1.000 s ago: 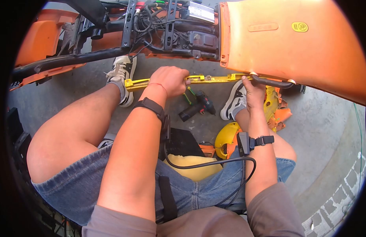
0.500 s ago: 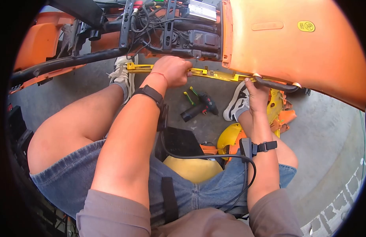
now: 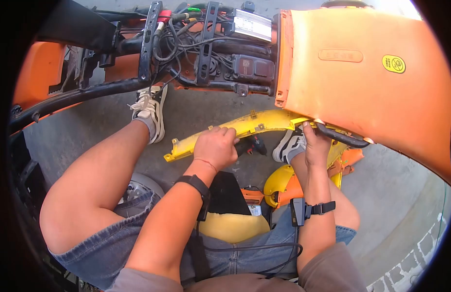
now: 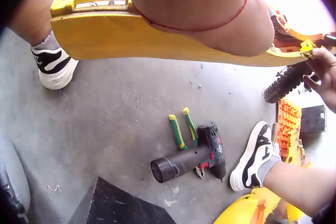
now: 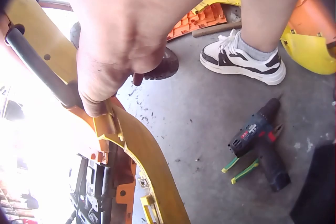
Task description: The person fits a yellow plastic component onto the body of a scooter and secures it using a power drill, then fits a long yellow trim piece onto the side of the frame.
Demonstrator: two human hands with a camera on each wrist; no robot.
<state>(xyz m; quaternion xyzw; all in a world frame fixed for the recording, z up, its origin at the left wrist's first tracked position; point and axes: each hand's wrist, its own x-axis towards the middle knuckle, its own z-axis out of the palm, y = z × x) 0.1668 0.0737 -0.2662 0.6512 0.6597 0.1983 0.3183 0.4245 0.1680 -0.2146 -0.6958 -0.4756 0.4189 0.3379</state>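
A long curved yellow plastic trim panel (image 3: 264,121) with clip tabs along its edges slants below the vehicle's frame in the head view. My left hand (image 3: 216,148) grips it toward its left part, fingers curled over the edge. At the panel's right end, my right hand (image 3: 317,141) pinches it with the thumb on top, close beside a black grab handle (image 3: 344,136) on the orange body cover (image 3: 361,92). In the right wrist view the panel (image 5: 160,177) runs away below the right hand (image 5: 121,51).
On the concrete floor lie a cordless drill (image 4: 212,150) and green-yellow-handled pliers (image 4: 177,132). Yellow and orange body parts (image 3: 284,185) sit by the person's right foot (image 3: 289,146). Exposed wiring (image 3: 174,39) and a black frame tube (image 3: 79,100) span the top.
The panel's left end has swung away from the vehicle, down toward the person, along with my left hand. Its broad clipped face now shows. My right hand stays by the grab handle.
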